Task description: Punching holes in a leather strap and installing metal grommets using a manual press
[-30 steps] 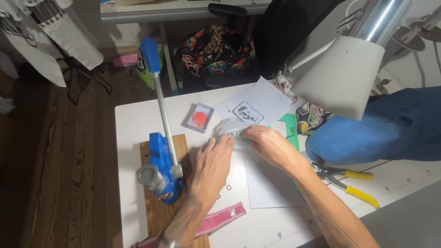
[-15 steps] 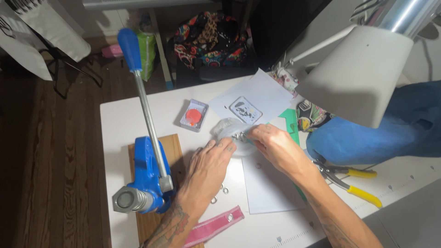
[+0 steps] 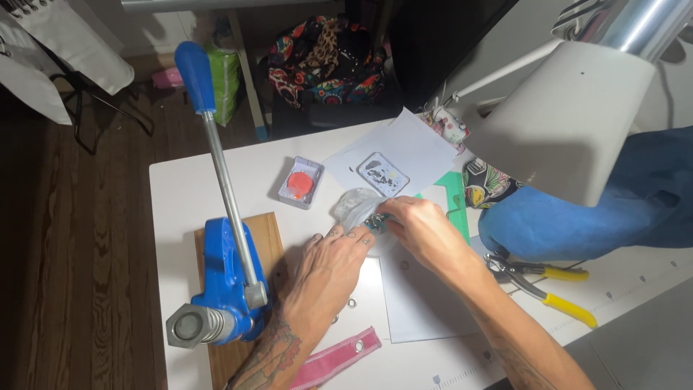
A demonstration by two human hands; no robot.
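Note:
My left hand (image 3: 328, 269) lies palm down on the white table (image 3: 180, 191), its fingertips pressing the edge of a small clear plastic bag (image 3: 355, 206). My right hand (image 3: 422, 230) is closed at the bag's mouth, pinching it together with a small dark metal piece (image 3: 377, 220). Several small metal eyelets (image 3: 351, 303) lie loose beside my left wrist. A pink webbing strap (image 3: 333, 361) with an eyelet set in it lies near the front edge.
A blue lever hand press (image 3: 225, 278) on a wooden board stands at the left, its handle (image 3: 195, 76) up. Behind the bag are a tray with a red disc (image 3: 300, 182), a clear box (image 3: 382, 173) on paper, a white lamp shade (image 3: 570, 123), blue fabric (image 3: 577, 220) and yellow-handled pliers (image 3: 556, 285).
The camera has moved in closer and shifted. Both hands stay on the plastic bag, the right hand's fingers working at its opening.

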